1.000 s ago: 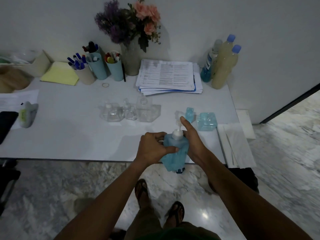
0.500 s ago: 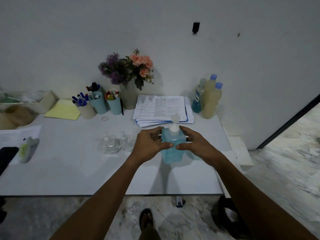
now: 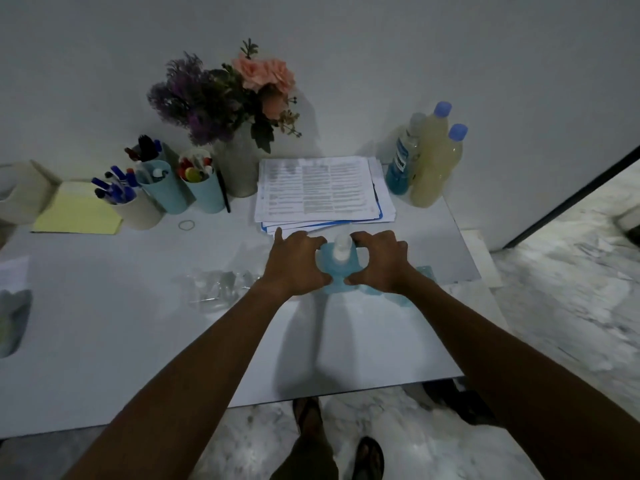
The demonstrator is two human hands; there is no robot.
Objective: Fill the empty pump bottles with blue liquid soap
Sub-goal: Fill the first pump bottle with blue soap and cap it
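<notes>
A square pump bottle [image 3: 338, 268] filled with blue soap, with a white pump head, stands between my two hands over the white table [image 3: 138, 341]. My left hand [image 3: 294, 265] grips its left side and my right hand [image 3: 379, 263] grips its right side, fingers curled round it. Several empty clear pump bottles [image 3: 214, 289] stand blurred on the table to the left of my left wrist. More blue filled bottles [image 3: 420, 273] show partly behind my right wrist. A bottle part-filled with blue liquid [image 3: 401, 164] stands at the back right by the wall.
Two yellowish bottles with blue caps [image 3: 433, 161] stand beside the blue-liquid bottle. A stack of papers [image 3: 318, 192], a flower vase [image 3: 239, 164], pen cups [image 3: 166, 188] and a yellow pad [image 3: 76, 213] line the back. A rubber band [image 3: 187, 225] lies near the cups.
Both hands have carried the filled blue bottle from the table's front edge up and forward to the middle back, near the papers. The camera has tilted and moved closer.
</notes>
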